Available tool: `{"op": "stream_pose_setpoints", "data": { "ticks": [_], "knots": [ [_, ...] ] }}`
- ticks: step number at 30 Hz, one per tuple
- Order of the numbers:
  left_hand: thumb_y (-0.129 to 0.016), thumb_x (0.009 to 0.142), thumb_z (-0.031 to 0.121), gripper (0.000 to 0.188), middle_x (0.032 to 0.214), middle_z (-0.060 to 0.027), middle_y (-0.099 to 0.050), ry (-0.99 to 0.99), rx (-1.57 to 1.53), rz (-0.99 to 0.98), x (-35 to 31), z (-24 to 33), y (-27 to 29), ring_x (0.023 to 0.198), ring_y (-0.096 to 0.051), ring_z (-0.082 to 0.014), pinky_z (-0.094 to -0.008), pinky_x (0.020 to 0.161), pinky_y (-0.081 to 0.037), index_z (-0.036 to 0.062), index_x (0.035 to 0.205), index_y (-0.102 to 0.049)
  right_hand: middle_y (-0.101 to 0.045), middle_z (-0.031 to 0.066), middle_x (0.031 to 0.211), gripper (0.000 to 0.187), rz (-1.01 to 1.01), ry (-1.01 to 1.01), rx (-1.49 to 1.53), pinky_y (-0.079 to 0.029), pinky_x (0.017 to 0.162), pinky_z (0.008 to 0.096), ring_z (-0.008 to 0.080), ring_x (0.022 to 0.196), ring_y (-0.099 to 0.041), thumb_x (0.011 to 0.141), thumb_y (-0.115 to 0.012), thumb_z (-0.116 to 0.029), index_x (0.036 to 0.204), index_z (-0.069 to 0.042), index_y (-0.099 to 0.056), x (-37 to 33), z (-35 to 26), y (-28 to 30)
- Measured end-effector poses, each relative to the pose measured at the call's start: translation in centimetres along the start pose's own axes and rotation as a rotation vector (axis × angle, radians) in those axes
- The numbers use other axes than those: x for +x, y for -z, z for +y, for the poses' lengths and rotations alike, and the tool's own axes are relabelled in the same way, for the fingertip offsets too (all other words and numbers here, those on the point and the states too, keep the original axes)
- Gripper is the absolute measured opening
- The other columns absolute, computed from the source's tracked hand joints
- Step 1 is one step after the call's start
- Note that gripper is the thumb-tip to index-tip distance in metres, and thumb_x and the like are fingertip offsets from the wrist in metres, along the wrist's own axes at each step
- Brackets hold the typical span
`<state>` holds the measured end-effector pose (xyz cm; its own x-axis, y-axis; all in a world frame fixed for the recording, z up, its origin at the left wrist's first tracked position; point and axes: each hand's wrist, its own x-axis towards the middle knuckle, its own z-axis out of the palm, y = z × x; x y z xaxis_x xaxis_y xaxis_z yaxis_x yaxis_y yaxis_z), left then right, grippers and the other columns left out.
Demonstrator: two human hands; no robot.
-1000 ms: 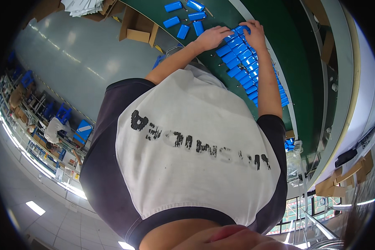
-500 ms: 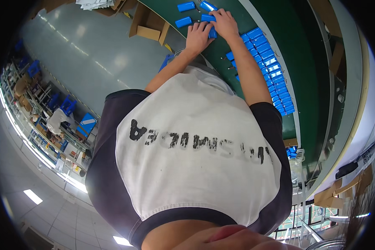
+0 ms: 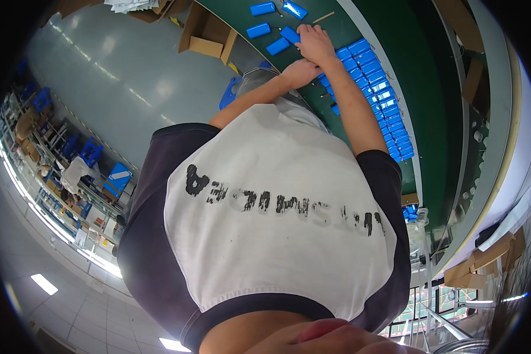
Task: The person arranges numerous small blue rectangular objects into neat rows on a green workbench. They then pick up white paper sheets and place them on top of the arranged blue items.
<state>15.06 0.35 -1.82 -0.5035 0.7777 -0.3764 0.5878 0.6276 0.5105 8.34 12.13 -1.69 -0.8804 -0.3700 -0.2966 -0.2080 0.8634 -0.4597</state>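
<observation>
My right hand point(image 3: 317, 45) is over the green table, its curled fingers at the right end of a blue battery pack point(image 3: 289, 35) that lies at a slant. My left hand point(image 3: 301, 73) reaches in below it, at the near edge of the packed blue battery packs point(image 3: 369, 71); its fingertips are hidden behind my right wrist. Left of my right hand lie further loose battery packs: one close by point(image 3: 278, 46), one beyond it point(image 3: 258, 30), and two at the far edge, a left one point(image 3: 262, 8) and a right one point(image 3: 294, 9). Short wires show on some.
A thin tan stick point(image 3: 323, 17) lies past my right hand. The green table point(image 3: 304, 97) has a pale rail point(image 3: 389, 65) along its right side. An open cardboard box point(image 3: 207, 46) stands at the left of the table, and a blue stool point(image 3: 229, 93) is below it.
My left hand has drawn back to the right and nearer, leaving a battery pack uncovered. My right hand has come nearer. The pack at its fingers has turned to a slant.
</observation>
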Motion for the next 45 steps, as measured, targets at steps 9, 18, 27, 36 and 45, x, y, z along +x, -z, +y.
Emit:
{"op": "stream_pose_setpoints", "data": {
  "ticks": [9, 18, 27, 36, 45],
  "knots": [
    [-0.075, 0.078, 0.014, 0.042, 0.124, -0.0102, -0.061, 0.034, -0.091, 0.497, -3.0, -1.6, 1.8, 0.118, -0.058, -0.0351, -0.0492, 0.101, -0.048, 0.0153, 0.119, -0.067, -0.06, 0.0146, 0.105, 0.028, 0.231, -0.088, 0.471, -0.053, 0.088, 0.0426, 0.0356, 0.098, -0.063, 0.087, -0.073, -0.011, 0.115, -0.012, -0.069, -0.8, 4.4, -0.6],
    [-0.079, 0.08, 0.014, 0.058, 0.121, -0.0109, -0.059, 0.458, -0.22, 0.513, -4.4, -4.7, 2.8, 0.109, -0.058, -0.035, -0.0457, 0.095, -0.052, 0.0149, 0.134, -0.059, -0.064, 0.0152, 0.121, 0.028, 0.254, -0.191, 0.238, -0.051, 0.1, 0.042, 0.0362, 0.107, -0.065, 0.098, -0.063, -0.02, 0.125, -0.023, -0.071, -2.4, 16.2, 3.8],
    [-0.079, 0.081, 0.021, 0.051, 0.117, -0.0129, -0.062, 0.24, -0.237, 0.573, 5.6, -2.1, 2.7, 0.108, -0.06, -0.0351, -0.0437, 0.097, -0.052, 0.0105, 0.128, -0.065, -0.061, 0.012, 0.126, 0.032, 0.246, -0.235, 0.295, -0.05, 0.103, 0.0382, 0.0311, 0.121, -0.06, 0.098, -0.064, -0.01, 0.123, -0.027, -0.073, -4.1, 14.4, 4.0],
    [-0.077, 0.084, 0.017, 0.053, 0.119, -0.0145, -0.061, 0.173, -0.213, 0.511, 6.2, -0.6, 1.9, 0.107, -0.062, -0.0343, -0.043, 0.098, -0.052, 0.0075, 0.134, -0.061, -0.06, 0.0108, 0.126, 0.034, 0.26, -0.281, 0.436, -0.056, 0.097, 0.0349, 0.0269, 0.11, -0.068, 0.094, -0.067, -0.004, 0.123, -0.021, -0.073, -4.1, 15.5, 3.7],
    [-0.077, 0.081, 0.023, 0.035, 0.131, -0.0112, -0.054, 0.442, -0.034, 0.838, 2.6, -3.9, 9.4, 0.114, -0.052, -0.0381, -0.0488, 0.092, -0.053, 0.0241, 0.115, -0.069, -0.053, 0.0145, 0.126, 0.031, 0.596, -0.361, 0.28, -0.045, 0.106, 0.0406, 0.0329, 0.123, -0.052, 0.093, -0.071, -0.027, 0.123, -0.019, -0.071, -5.0, 13.0, 3.0]
  ]
}}
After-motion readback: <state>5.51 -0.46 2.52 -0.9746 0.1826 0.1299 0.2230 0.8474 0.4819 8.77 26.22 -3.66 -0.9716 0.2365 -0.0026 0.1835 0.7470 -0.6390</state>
